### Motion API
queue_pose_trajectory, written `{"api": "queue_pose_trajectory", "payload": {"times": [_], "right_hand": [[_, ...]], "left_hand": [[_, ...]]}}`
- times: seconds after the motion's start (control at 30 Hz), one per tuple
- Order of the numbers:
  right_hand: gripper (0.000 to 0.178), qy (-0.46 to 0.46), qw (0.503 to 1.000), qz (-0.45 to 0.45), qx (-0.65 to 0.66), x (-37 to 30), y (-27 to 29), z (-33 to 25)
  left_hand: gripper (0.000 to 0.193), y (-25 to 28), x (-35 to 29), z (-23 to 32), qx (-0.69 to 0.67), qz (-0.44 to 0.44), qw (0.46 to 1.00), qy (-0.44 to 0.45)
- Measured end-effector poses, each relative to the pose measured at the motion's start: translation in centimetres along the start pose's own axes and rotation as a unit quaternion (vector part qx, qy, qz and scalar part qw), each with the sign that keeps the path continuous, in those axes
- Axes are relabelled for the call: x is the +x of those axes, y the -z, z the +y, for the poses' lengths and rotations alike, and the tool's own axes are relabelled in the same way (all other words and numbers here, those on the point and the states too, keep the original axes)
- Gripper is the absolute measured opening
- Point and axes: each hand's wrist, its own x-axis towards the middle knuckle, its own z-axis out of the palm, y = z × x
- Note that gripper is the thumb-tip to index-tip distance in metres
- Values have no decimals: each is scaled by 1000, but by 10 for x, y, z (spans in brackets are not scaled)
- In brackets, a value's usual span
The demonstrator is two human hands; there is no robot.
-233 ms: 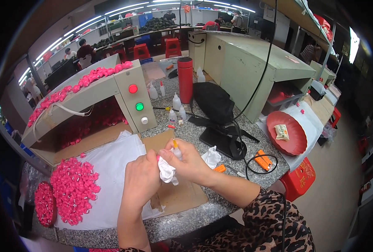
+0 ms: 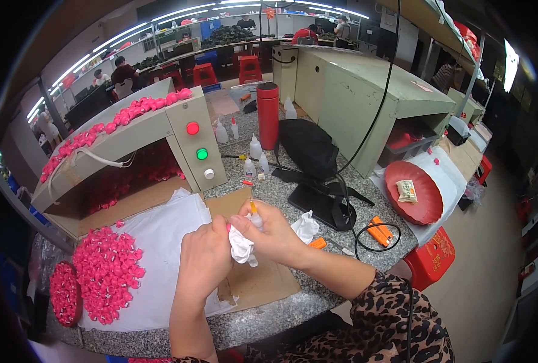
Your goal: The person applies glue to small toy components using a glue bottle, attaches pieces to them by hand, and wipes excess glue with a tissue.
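My left hand is closed, with a bit of a small pink piece showing at its fingertips. Close against it, my right hand grips a small translucent squeeze bottle with a yellow tip pointing up. A crumpled white tissue hangs between the two hands; which fingers pinch it, I cannot tell. Beneath them lies a sheet of brown cardboard. To the left, a large heap of pink pieces rests on white paper.
A metal box with coloured buttons stands at the back left, pink pieces along its top. Beyond my hands are white bottles, a red flask and a black phone. At right are an orange cutter and a red bowl.
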Motion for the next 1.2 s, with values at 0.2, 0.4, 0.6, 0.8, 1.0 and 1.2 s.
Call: {"api": "queue_pose_trajectory", "payload": {"times": [0.2, 0.4, 0.6, 0.8, 1.0, 1.2], "right_hand": [[19, -1, 1000, 2, 3, 0, 1, -1], [19, 2, 1000, 4, 6, -1, 1, -1], [17, 7, 1000, 3, 3, 0, 0, 1], [17, -2, 1000, 5, 7, -1, 0, 0], [16, 9, 1000, 6, 5, 0, -1, 1], [16, 11, 1000, 9, 4, 0, -1, 1]], "left_hand": [[12, 1, 1, 2, -1, 4, 1000, -3], [13, 1, 1, 2, -2, 9, 1000, -7], [15, 1, 0, 1, 0, 7, 1000, -3], [16, 0, 1, 2, -1, 3, 1000, 1], [15, 0, 0, 1, 5, 3, 1000, 3], [15, 1, 1, 1, 5, 3, 1000, -3]]}}
